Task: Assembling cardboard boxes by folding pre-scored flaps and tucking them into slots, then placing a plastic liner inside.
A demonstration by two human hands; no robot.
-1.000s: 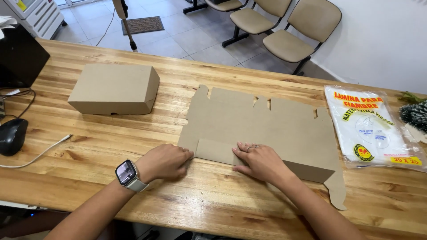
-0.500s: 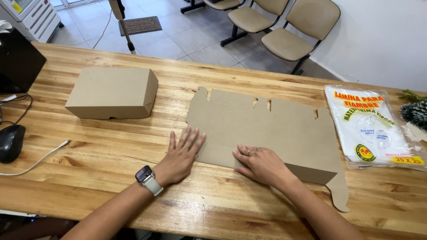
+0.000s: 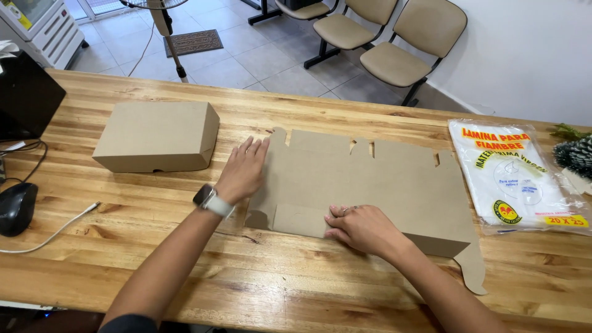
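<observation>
A flat cardboard sheet (image 3: 364, 185) — a die-cut box blank with tabs along its far edge — lies on the wooden table (image 3: 308, 290) in front of the person. The left hand (image 3: 242, 171) rests palm down at the sheet's left edge, fingers extended and spread toward the far side, forearm angled in from the lower left; a watch (image 3: 209, 200) sits on the wrist. The right hand (image 3: 361, 228) presses on the near edge of the sheet beside a folded-up flap (image 3: 299, 219), fingers curled loosely, gripping nothing. A closed cardboard box (image 3: 157, 135) stands well apart to the left. A packet of plastic sheets (image 3: 515, 176) lies just beside the sheet's right end — a computer mouse (image 3: 15, 208) sits at the table's left.
</observation>
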